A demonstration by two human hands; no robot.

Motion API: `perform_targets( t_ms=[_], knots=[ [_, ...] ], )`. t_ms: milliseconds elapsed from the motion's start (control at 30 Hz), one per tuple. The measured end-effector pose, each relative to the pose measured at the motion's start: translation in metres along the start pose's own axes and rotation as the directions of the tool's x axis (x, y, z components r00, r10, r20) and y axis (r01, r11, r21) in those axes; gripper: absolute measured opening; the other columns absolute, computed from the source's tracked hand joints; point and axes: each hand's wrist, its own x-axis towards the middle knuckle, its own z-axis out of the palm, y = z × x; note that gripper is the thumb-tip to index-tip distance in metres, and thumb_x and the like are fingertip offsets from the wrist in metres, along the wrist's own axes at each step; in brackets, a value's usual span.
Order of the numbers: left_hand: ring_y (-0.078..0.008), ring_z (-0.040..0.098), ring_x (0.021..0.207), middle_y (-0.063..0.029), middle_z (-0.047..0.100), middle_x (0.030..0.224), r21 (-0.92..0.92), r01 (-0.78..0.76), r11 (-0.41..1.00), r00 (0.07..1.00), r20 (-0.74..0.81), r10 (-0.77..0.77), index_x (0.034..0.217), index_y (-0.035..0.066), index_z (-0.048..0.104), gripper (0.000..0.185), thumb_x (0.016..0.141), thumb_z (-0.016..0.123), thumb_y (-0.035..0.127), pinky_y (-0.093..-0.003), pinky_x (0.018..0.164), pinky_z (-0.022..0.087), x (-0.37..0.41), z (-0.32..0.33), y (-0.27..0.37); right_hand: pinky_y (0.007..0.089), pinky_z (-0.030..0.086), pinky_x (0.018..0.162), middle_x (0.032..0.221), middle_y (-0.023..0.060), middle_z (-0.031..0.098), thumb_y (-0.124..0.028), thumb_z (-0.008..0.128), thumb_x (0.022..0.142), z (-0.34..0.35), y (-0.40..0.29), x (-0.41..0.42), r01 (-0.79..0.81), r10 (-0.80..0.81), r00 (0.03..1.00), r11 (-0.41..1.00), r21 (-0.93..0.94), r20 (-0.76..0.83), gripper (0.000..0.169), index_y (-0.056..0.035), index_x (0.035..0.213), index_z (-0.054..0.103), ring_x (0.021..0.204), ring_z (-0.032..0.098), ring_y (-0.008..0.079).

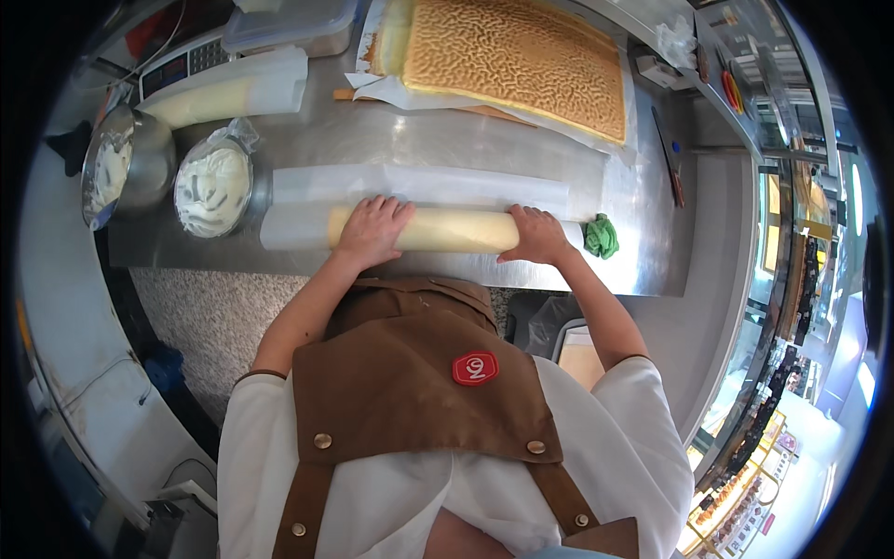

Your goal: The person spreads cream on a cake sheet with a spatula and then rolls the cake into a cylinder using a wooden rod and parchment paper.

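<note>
A long pale-yellow cake roll [457, 230], wrapped in white baking paper [297, 227], lies across the steel table before me. My left hand [372, 229] grips it near its left end, fingers over the top. Towards the other end, my right hand [534, 235] is closed around it the same way. A flat strip of paper [419, 185] extends behind the roll. Just past my right hand sits a crumpled green cloth [601, 236]. The undersides of both hands are hidden.
Left are a bowl of white cream [213, 189] and a tilted steel mixing bowl [150, 161]. Behind them lie another wrapped roll [227, 91], a digital scale [185, 66] and a plastic tub [290, 28]. A browned sheet cake [517, 63] fills the back; a long knife [669, 157] lies right.
</note>
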Motion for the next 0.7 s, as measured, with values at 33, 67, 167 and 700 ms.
perform_targets(
  t_ms=[33,67,167,700],
  knots=[
    [-0.0278,0.057,0.111,-0.0072,0.059,0.114,0.000,-0.002,1.000,1.000,0.003,0.002,0.131,0.013,0.052,0.082,0.061,0.091,0.028,-0.0424,0.100,0.046,0.000,0.000,0.000,0.0482,0.047,0.098,0.106,0.0178,0.068,-0.060,0.089,0.058,-0.002,0.005,-0.003,-0.020,0.020,1.000,1.000,0.000,0.019,0.093,-0.0065,0.126,0.052,0.109,0.064,0.0384],
    [-0.0278,0.058,0.111,-0.0072,0.059,0.114,0.000,-0.005,1.000,1.000,0.006,0.005,0.131,0.013,0.053,0.082,0.060,0.091,0.028,-0.0424,0.099,0.046,0.001,-0.001,0.000,0.0486,0.046,0.099,0.106,0.0180,0.068,-0.061,0.089,0.058,-0.003,0.008,-0.005,-0.041,0.041,0.998,0.999,-0.001,0.037,0.095,-0.0061,0.126,0.052,0.109,0.064,0.0389],
    [-0.0276,0.058,0.110,-0.0074,0.059,0.113,0.001,-0.016,1.000,1.000,-0.003,0.016,0.131,0.013,0.053,0.082,0.060,0.091,0.028,-0.0425,0.098,0.047,0.002,-0.001,-0.002,0.0492,0.039,0.109,0.125,0.0218,0.062,-0.070,0.083,0.059,-0.017,0.005,-0.005,-0.096,0.131,0.975,0.977,-0.189,0.182,0.108,-0.0035,0.137,0.049,0.123,0.057,0.0391],
    [-0.0286,0.058,0.113,-0.0093,0.060,0.117,-0.075,-0.048,0.996,0.997,0.060,0.052,0.133,0.010,0.051,0.083,0.063,0.089,0.032,-0.0425,0.099,0.048,-0.006,-0.023,-0.019,0.0455,0.050,0.092,0.107,0.0132,0.063,-0.033,0.090,0.062,0.031,-0.049,0.005,0.114,-0.124,0.890,0.992,-0.049,-0.439,0.077,-0.0062,0.126,0.056,0.102,0.061,0.0332]
  ],
)
